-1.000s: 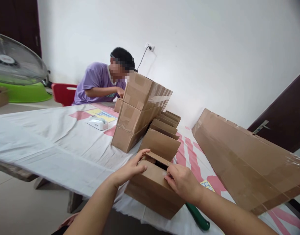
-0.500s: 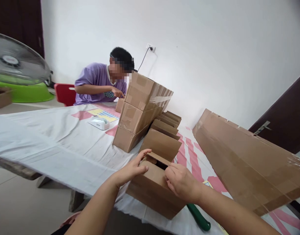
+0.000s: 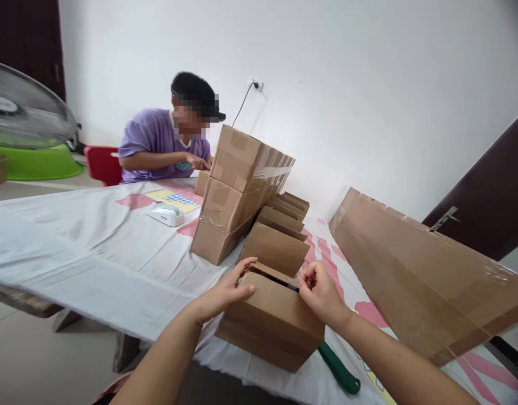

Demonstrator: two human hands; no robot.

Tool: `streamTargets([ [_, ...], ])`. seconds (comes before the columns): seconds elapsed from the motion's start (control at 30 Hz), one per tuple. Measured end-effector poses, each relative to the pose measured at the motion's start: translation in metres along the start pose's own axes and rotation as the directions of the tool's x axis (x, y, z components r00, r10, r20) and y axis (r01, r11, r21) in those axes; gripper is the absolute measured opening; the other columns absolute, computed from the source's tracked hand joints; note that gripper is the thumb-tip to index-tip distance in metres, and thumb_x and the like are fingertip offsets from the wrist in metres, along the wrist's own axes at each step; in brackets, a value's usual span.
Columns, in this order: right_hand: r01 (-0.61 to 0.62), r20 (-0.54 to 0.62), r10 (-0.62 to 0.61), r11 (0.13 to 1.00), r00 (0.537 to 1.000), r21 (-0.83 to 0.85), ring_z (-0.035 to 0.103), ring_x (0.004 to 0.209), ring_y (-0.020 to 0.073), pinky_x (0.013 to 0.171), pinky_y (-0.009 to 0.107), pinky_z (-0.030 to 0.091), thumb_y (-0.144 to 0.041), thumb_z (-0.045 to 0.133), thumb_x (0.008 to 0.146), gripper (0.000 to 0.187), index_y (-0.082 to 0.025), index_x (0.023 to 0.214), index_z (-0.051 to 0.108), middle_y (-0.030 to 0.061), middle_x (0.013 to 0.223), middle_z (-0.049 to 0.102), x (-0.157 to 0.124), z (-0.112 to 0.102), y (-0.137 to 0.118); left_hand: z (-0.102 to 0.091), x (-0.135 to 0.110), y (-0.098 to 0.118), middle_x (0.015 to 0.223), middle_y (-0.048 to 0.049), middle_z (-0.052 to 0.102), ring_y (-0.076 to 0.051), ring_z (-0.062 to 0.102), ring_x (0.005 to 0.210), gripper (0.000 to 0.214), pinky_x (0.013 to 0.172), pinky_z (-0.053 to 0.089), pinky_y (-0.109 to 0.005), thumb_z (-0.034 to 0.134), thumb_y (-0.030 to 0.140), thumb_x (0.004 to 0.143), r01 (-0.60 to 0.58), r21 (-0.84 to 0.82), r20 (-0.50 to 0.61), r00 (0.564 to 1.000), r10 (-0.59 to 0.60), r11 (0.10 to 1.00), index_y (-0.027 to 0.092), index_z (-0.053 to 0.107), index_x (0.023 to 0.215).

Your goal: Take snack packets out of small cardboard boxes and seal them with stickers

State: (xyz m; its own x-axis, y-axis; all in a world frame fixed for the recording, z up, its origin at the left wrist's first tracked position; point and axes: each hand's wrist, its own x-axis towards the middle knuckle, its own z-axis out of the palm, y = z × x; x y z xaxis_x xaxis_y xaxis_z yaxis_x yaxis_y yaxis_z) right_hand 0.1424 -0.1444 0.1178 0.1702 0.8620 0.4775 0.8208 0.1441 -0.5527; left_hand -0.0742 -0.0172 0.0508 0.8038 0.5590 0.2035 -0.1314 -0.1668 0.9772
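A small cardboard box (image 3: pixel 271 326) stands before me at the table's near edge, with a narrow dark gap between the flaps on its top. My left hand (image 3: pixel 227 289) grips its left end, thumb on the top and fingers over the far side. At the right end of the gap is my right hand (image 3: pixel 322 292), its fingers curled into a pinch; what they hold, if anything, is hidden. A small shiny clear patch shows beside those fingertips. Just behind the box, a row of cardboard boxes with raised flaps (image 3: pixel 276 247) runs away from me.
Taped boxes (image 3: pixel 229 205) are stacked at the left of the row. A white tape dispenser (image 3: pixel 166 214) lies farther left. A green handle (image 3: pixel 339 368) sticks out beside my box. A large cardboard piece (image 3: pixel 411 275) stands right. Across the table sits a person (image 3: pixel 157 140).
My right hand has moved from the box's top flap to its right end, fingers now more curled. The gap's far flap sits lower. My left hand keeps its place on the box.
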Motion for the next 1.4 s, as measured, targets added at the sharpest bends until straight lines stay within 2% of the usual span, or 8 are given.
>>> streamTargets([
  [0.5,-0.35,-0.018,0.391,0.841,0.92,0.412,0.053,0.067,0.0151,0.068,0.032,0.045,-0.03,0.056,0.076,0.015,-0.019,0.085,0.061,-0.001,0.07,0.057,-0.069,-0.059,0.025,0.003,-0.005,0.016,0.146,-0.0125,0.041,-0.032,0.038,0.134,0.066,0.108,0.034,-0.049,0.056,0.05,0.081,0.006,0.24,-0.175,0.984,0.037,0.971,0.026,0.034,0.139],
  [0.7,-0.41,-0.039,0.503,0.744,0.863,0.528,0.055,0.061,0.0136,0.064,0.03,0.046,-0.034,0.066,0.075,0.018,-0.019,0.083,0.061,-0.0027,0.066,0.057,-0.121,-0.065,0.028,0.053,-0.034,0.047,0.097,-0.0035,0.058,-0.026,0.055,0.1,0.022,0.093,0.045,-0.042,0.052,0.045,0.085,-0.158,0.44,-0.66,0.611,0.438,0.884,0.026,0.055,0.095],
  [0.8,-0.396,-0.007,0.492,0.71,0.871,0.582,0.058,0.063,0.0135,0.063,0.029,0.047,-0.036,0.067,0.078,0.018,-0.02,0.083,0.062,-0.0015,0.07,0.058,-0.148,-0.057,0.019,0.107,-0.052,0.045,0.082,-0.003,0.061,-0.02,0.058,0.082,0.017,0.073,0.049,-0.031,0.051,0.039,0.088,-0.222,0.194,-0.18,0.949,0.258,0.955,0.024,0.057,0.085],
  [0.83,-0.381,0.004,0.47,0.711,0.882,0.591,0.058,0.063,0.0131,0.063,0.029,0.048,-0.036,0.067,0.079,0.017,-0.02,0.083,0.063,-0.0009,0.073,0.059,-0.157,-0.053,0.015,0.127,-0.054,0.039,0.077,-0.0023,0.061,-0.018,0.057,0.073,0.018,0.067,0.048,-0.03,0.055,0.04,0.086,-0.161,0.116,0.008,0.987,0.161,0.98,0.023,0.058,0.082],
  [0.9,-0.336,0.008,0.409,0.739,0.913,0.583,0.059,0.065,0.013,0.063,0.028,0.049,-0.033,0.065,0.081,0.012,-0.021,0.083,0.065,0.0003,0.08,0.06,-0.174,-0.044,0.008,0.165,-0.052,0.022,0.075,-0.0017,0.062,-0.016,0.056,0.068,0.024,0.062,0.046,-0.028,0.064,0.044,0.079,0.004,-0.041,0.253,0.968,0.007,0.999,0.021,0.057,0.083],
  [1.1,-0.259,-0.113,0.319,0.894,0.941,0.365,0.064,0.077,0.0172,0.069,0.029,0.052,-0.018,0.057,0.084,0.016,-0.024,0.084,0.071,0.0033,0.082,0.066,-0.207,-0.018,0.002,0.219,-0.037,-0.03,0.057,0.0021,0.058,-0.013,0.056,0.052,0.047,0.05,0.042,-0.026,0.082,0.048,0.053,0.417,-0.383,0.321,0.897,-0.305,0.824,0.02,0.048,0.071],
  [1.23,-0.345,0.004,0.363,0.883,0.932,0.319,0.067,0.085,0.0198,0.073,0.033,0.055,-0.016,0.051,0.086,0.031,-0.027,0.109,0.07,0.0068,0.098,0.071,-0.224,-0.014,0.011,0.22,-0.034,-0.044,0.053,0.0018,0.058,-0.012,0.052,0.048,0.038,0.051,0.04,-0.026,0.079,0.042,0.055,0.426,-0.308,0.243,0.9,-0.363,0.851,0.019,0.049,0.063],
  [1.4,-0.576,0.142,0.595,0.645,0.791,0.502,0.069,0.089,0.0208,0.063,0.031,0.057,-0.032,0.053,0.088,0.041,-0.025,0.128,0.058,0.0088,0.107,0.07,-0.244,-0.012,0.025,0.229,-0.039,-0.057,0.051,0.0048,0.053,-0.011,0.047,0.052,0.023,0.053,0.034,-0.024,0.073,0.026,0.057,0.373,-0.171,0.187,0.921,-0.342,0.912,0.018,0.052,0.055],
])
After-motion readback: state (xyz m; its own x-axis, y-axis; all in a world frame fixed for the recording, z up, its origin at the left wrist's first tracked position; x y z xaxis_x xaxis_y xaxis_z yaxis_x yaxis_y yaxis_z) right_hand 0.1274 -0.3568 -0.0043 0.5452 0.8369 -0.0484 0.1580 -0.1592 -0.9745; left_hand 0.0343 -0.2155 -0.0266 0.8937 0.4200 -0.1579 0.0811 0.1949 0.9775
